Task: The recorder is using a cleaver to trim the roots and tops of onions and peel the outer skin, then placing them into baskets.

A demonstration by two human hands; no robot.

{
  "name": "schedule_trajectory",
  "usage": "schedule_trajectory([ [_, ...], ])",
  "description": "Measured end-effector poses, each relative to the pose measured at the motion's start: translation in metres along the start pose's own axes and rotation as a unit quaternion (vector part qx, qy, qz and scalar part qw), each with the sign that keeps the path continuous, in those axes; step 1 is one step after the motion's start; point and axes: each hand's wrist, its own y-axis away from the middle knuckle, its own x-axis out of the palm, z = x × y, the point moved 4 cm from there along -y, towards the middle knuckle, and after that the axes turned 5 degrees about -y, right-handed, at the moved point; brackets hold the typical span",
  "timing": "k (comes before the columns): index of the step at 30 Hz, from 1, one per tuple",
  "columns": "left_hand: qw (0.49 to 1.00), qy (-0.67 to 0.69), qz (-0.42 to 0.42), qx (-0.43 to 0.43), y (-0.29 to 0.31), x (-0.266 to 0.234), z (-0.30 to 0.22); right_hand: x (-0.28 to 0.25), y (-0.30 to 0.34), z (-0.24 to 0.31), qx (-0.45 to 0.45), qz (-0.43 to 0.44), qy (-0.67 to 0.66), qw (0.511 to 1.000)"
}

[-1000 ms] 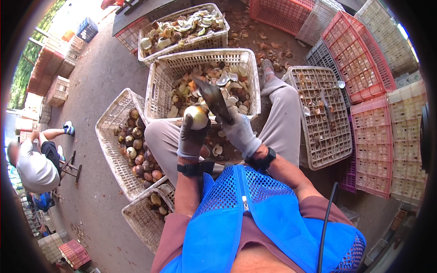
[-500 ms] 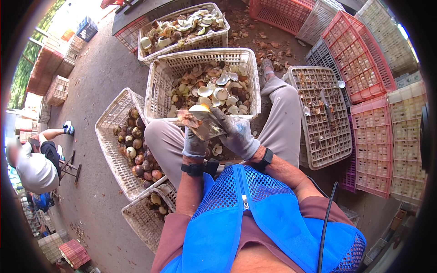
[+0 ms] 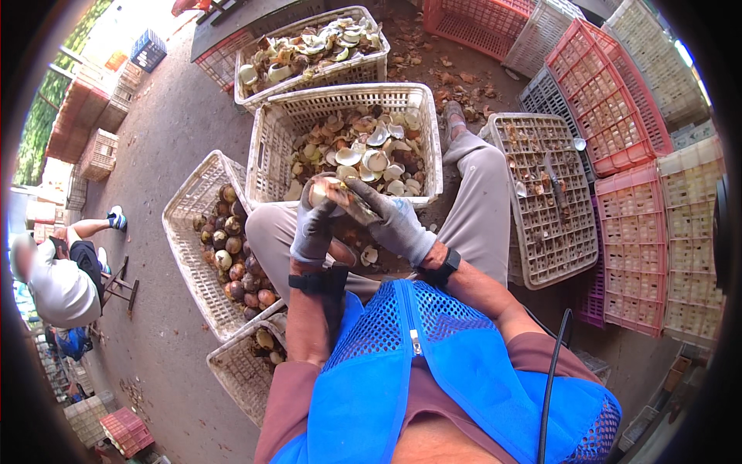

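Note:
Both my hands wear grey gloves and meet above the near rim of a white crate (image 3: 267,155) of pale curved shells and brown peelings. My left hand (image 3: 312,228) is closed round a round brown-and-pale piece (image 3: 331,189), perhaps a nut or fruit; its far side is hidden by fingers. My right hand (image 3: 396,224) grips a flat, dull metal blade (image 3: 357,210), whose edge lies against that piece. Beside my left knee, a white crate (image 3: 185,197) holds several round brown fruits or nuts (image 3: 232,240), some showing pale patches.
Another crate (image 3: 309,77) heaped with pale shells stands beyond. At right, a knife (image 3: 554,178) lies on an upturned lattice crate (image 3: 541,201). Stacked red crates (image 3: 610,85) line the right side. Below left is a smaller crate (image 3: 239,379). A seated person (image 3: 66,286) is far left.
My left hand has shifted slightly left and turned over the held piece, hiding its pale, yellowish face. The blade now appears more edge-on in my right hand, which has barely moved.

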Motion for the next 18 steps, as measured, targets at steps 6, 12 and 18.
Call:
schedule_trajectory([
  [6, 0.999, -0.039, 0.024, -0.029, -0.002, -0.004, 0.005, 0.006, -0.003, -0.018, -0.008, -0.006, -0.021, 1.000],
  [12, 0.997, -0.028, 0.056, -0.047, -0.003, -0.001, 0.002, 0.011, 0.006, -0.015, -0.006, -0.053, -0.003, 0.999],
  [18, 0.995, 0.096, -0.027, 0.025, 0.013, 0.023, 0.028, 0.007, 0.008, -0.005, -0.086, -0.157, 0.096, 0.979],
])
